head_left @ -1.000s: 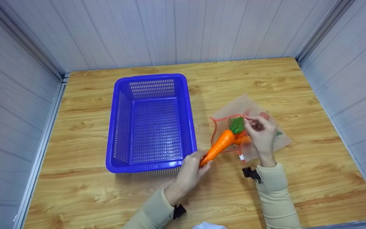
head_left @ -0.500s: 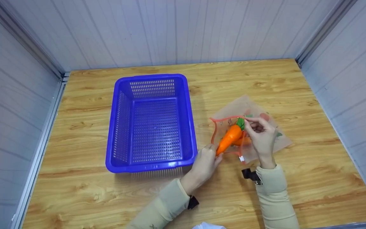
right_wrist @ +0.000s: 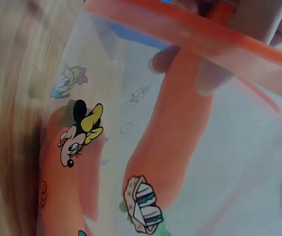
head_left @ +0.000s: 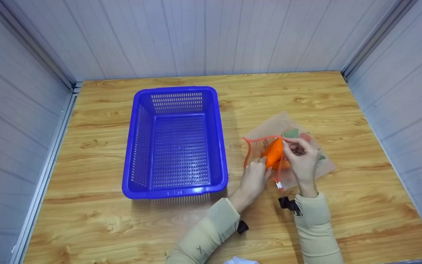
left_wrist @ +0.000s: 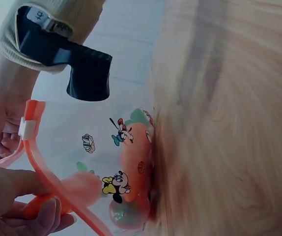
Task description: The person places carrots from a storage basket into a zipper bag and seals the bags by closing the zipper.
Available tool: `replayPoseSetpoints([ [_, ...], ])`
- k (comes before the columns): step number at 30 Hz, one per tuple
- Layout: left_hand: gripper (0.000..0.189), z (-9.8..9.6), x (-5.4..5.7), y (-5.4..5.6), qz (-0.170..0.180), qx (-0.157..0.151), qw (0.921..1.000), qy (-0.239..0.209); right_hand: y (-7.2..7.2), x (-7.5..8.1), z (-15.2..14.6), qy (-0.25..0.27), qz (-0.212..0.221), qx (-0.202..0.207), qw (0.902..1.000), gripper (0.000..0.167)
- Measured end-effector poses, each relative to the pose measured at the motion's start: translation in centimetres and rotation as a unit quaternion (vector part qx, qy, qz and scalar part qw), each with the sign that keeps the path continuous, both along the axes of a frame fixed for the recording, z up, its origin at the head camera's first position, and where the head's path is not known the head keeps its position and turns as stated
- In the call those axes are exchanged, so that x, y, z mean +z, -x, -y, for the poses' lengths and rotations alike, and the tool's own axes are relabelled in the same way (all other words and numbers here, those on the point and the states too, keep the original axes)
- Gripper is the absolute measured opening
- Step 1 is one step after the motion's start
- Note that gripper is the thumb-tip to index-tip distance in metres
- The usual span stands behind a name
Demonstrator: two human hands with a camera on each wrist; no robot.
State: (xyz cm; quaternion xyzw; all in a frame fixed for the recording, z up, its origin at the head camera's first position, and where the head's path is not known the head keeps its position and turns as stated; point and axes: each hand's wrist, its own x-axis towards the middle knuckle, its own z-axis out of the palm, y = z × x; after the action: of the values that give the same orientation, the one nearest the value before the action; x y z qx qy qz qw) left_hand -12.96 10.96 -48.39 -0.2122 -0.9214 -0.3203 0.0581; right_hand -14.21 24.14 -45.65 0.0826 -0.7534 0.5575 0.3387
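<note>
My left hand [head_left: 254, 178] grips an orange carrot [head_left: 274, 151] by its narrow end. The carrot's thick, leafy end is inside a translucent zip bag [head_left: 275, 124] with an orange rim and cartoon prints. My right hand [head_left: 302, 157] pinches the bag's rim, holding the mouth apart. Through the plastic in the right wrist view, the held carrot [right_wrist: 168, 132] slants down, with my left fingertips around its top. Another carrot [left_wrist: 136, 162] and a round red item [left_wrist: 128, 214] lie in the bag in the left wrist view. A white slider [head_left: 278, 185] sits at the rim's near corner.
A blue perforated plastic basket [head_left: 216, 128] stands left of the bag on the wood-grain table [head_left: 97, 146]. Pale panel walls [head_left: 196, 36] enclose the back and both sides. Something white [head_left: 241, 260] shows at the near edge.
My left hand has moved right and forward, sliding the carrot deeper into the bag, its leaves now behind the plastic. My right hand stays nearly still at the rim.
</note>
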Motion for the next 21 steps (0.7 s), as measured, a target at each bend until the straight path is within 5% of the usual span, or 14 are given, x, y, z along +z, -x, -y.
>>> replayPoseSetpoints([
  [5,0.024,-0.7,-0.1,1.1,0.005,0.011,0.9999,0.012,0.0,-0.2,0.1,0.005,0.002,0.001,1.0,0.008],
  [13,0.016,-2.0,-1.0,2.7,0.035,0.017,0.9982,-0.045,0.4,-1.3,-0.4,-0.002,-0.007,-0.005,1.0,0.008],
  [21,0.029,-2.6,-1.6,3.4,0.007,0.049,0.9987,-0.012,0.5,-1.4,-0.5,0.004,-0.01,-0.002,0.9999,0.008],
])
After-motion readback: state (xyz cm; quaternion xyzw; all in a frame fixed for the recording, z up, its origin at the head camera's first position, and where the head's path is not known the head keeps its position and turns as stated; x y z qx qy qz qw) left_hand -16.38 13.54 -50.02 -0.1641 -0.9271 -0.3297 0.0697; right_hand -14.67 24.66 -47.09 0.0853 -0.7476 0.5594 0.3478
